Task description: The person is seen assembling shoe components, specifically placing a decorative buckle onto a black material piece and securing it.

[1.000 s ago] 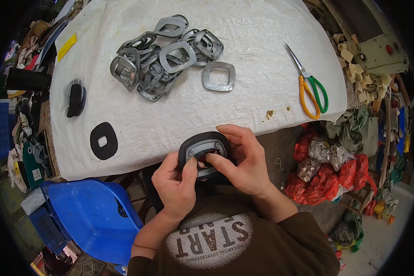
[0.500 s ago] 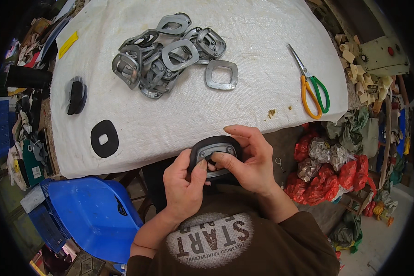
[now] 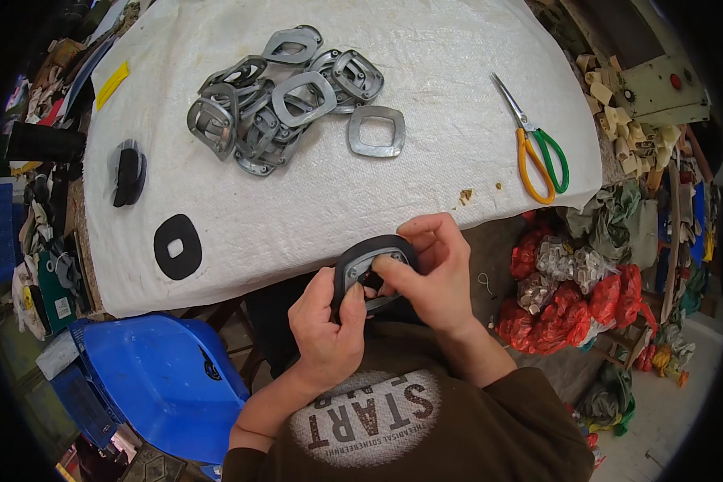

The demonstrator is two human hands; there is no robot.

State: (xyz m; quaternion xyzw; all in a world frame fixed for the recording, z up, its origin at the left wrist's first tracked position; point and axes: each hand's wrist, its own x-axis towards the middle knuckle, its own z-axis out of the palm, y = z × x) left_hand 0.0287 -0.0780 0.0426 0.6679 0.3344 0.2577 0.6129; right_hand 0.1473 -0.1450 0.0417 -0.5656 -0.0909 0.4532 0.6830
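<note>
Just off the table's near edge, both hands hold a grey metal frame [image 3: 361, 267] set against a black foam pad [image 3: 375, 244]. My left hand [image 3: 326, 321] grips its left side, thumb on the metal. My right hand [image 3: 437, 277] has its thumb pressed at the frame's opening and its fingers curled round the far right rim. The fingers behind the pad are partly hidden. A second black pad [image 3: 187, 259] with a square hole lies on the table to the left. Farther off is a pile of grey metal frames [image 3: 257, 116], with a single frame [image 3: 363, 150] beside it.
A white woven sheet [image 3: 450, 104] covers the table. Scissors [image 3: 533, 153] with orange and green handles lie at the right. Black pads in clear wrap [image 3: 127, 173] and a yellow strip [image 3: 112, 86] lie left. A blue chair [image 3: 153, 386] and red bags [image 3: 558, 317] flank me.
My right thumb has shifted slightly along the metal frame, and the held piece has tilted a little. The whole table scene sits slightly farther left in view. Both hands keep their hold.
</note>
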